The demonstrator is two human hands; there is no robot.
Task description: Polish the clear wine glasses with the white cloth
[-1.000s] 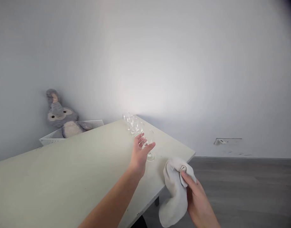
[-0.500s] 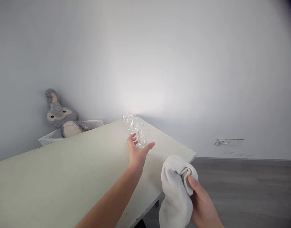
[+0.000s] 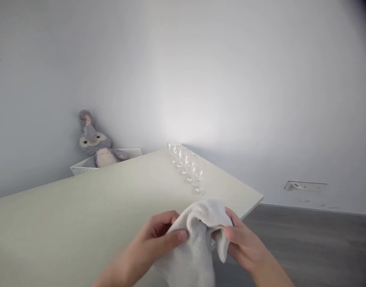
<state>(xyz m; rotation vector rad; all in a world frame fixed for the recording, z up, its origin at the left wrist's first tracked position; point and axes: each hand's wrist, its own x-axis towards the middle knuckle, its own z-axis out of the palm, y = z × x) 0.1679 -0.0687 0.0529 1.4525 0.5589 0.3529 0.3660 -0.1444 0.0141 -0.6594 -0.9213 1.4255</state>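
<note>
A whitish cloth (image 3: 197, 239) hangs in loose folds between my two hands, over the near edge of the table. My left hand (image 3: 159, 239) grips its left side, thumb on top. At its upper right, my right hand (image 3: 242, 239) pinches the fabric, and a corner droops below those fingers. Just beyond the cloth, several clear stemmed glasses stand upright in a line running away toward the wall. The nearest glass (image 3: 198, 179) is a short way from the cloth, and neither hand touches it.
The pale table (image 3: 81, 219) stretches left, its far corner near the wall. A grey plush toy (image 3: 96, 145) sits in a white perforated basket (image 3: 84, 169) behind the table's far edge. A socket plate (image 3: 308, 186) is low on the right wall, above grey flooring (image 3: 290, 239).
My left hand has come away from the nearest glass, back to the cloth, and taken hold of it. My right hand has moved slightly left with the cloth. The view has shifted a little left.
</note>
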